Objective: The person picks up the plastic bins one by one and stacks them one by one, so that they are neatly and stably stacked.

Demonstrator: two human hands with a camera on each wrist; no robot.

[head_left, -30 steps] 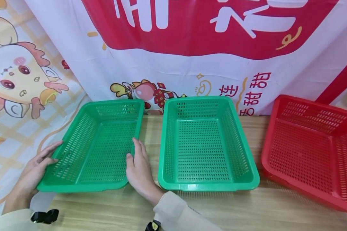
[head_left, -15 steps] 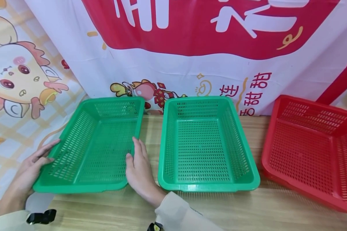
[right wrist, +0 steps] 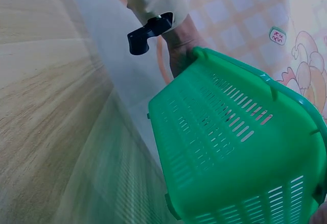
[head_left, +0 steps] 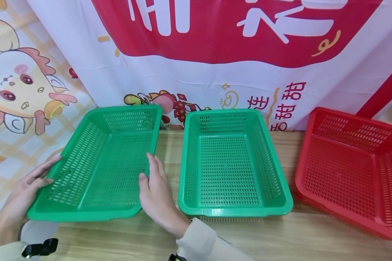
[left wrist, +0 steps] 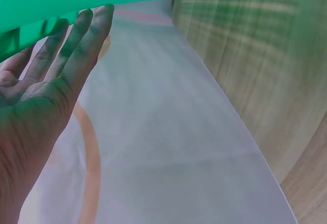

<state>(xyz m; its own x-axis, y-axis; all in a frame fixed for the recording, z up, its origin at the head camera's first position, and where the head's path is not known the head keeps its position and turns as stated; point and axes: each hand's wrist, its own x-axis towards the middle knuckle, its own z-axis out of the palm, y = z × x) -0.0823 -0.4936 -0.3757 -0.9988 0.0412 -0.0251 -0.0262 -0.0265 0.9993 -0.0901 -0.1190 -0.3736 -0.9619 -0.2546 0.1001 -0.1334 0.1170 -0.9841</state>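
At the left of the head view is a green perforated plastic basket (head_left: 73, 216) with nothing in it, held between both hands. The left hand (head_left: 14, 197) grips its left rim, thumb on top; the left wrist view shows that hand's long fingers (left wrist: 84, 55) reaching under the rim against the outer wall. My right hand (head_left: 158, 197) holds the right side, with its thumb at the rim and fingers along the outside. From the right wrist, the basket (right wrist: 230, 147) appears tilted and raised over the wood-grain table (right wrist: 46, 112).
A second green basket (head_left: 235, 211) stands close to the right of the right hand. Farther right is a red basket (head_left: 302, 181), cut off by the frame edge. Printed cloths, one white and red (head_left: 183, 76) and one patterned (head_left: 23, 145), hang behind and at the left.
Both hands have moved slightly left with the held basket. Its left near corner shifts left, and its far rim rises in the view. The other baskets stay put.
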